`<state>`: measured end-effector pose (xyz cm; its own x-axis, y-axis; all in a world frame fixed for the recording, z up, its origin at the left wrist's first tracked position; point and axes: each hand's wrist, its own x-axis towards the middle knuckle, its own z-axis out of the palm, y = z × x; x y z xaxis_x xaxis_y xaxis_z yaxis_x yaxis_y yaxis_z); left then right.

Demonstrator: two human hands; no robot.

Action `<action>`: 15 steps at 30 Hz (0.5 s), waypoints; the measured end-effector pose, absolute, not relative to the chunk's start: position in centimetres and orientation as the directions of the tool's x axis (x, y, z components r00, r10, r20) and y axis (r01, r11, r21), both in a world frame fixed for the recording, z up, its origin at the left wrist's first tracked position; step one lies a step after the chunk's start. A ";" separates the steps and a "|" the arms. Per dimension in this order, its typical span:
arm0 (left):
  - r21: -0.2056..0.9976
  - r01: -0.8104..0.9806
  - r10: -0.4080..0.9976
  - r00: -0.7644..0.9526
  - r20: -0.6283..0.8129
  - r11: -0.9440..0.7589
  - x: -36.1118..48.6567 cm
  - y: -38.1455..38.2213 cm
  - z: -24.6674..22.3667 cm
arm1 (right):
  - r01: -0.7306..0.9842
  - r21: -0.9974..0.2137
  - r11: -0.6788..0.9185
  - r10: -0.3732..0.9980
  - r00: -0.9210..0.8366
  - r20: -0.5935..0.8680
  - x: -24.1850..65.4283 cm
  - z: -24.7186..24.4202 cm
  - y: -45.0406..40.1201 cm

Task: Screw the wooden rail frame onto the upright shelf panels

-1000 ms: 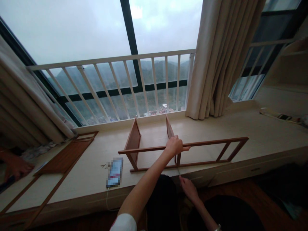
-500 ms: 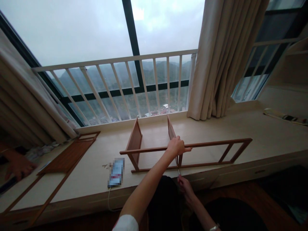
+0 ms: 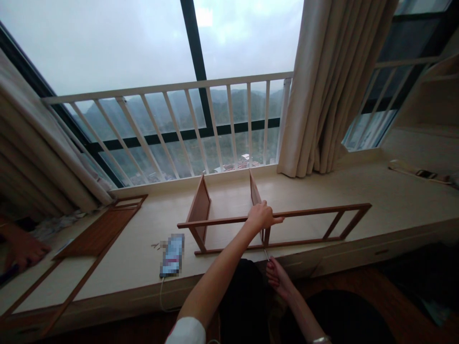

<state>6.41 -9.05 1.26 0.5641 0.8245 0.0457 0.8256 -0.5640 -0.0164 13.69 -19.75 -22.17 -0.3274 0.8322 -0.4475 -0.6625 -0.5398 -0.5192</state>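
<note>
Sitting on the window ledge (image 3: 358, 191), the wood frame (image 3: 287, 215) stands w/ its top rail under the left hand (image 3: 261, 217); fingers curled tight round the rail. Just below, the right hand (image 3: 278, 277) pinches a thin metal tool (image 3: 266, 253) at the bottom rail. Frame could tip if the grip slacks, & the tool could slip off. Phone (image 3: 172, 255) lies near.

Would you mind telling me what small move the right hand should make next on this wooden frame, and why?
Probably keep turning the thin tool at the lower rail: the right hand holds it there, by the upright, while the left hand grips the top rail of the wooden frame, steadying it.
</note>
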 end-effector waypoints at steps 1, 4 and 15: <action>-0.007 0.826 0.825 0.563 0.037 -0.563 6.4 -9.1 1.3 | -0.612 -0.573 -0.545 0.832 -0.309 -0.460 13.8 -22.0 -19.7; 0.015 0.829 0.829 0.559 0.026 -0.559 6.4 -9.0 1.3 | -0.388 -0.757 -0.526 0.849 -0.187 -0.494 13.8 -21.5 -19.5; 0.040 0.835 0.834 0.550 -0.036 -0.549 6.5 -8.9 1.6 | 0.438 -0.892 -0.108 0.993 0.092 -0.074 14.3 -21.3 -20.1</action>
<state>6.54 -8.87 1.60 0.5501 0.8343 -0.0362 0.8350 -0.5488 0.0403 14.31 -20.08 -21.34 0.0924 0.9930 -0.0743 0.4383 -0.1075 -0.8924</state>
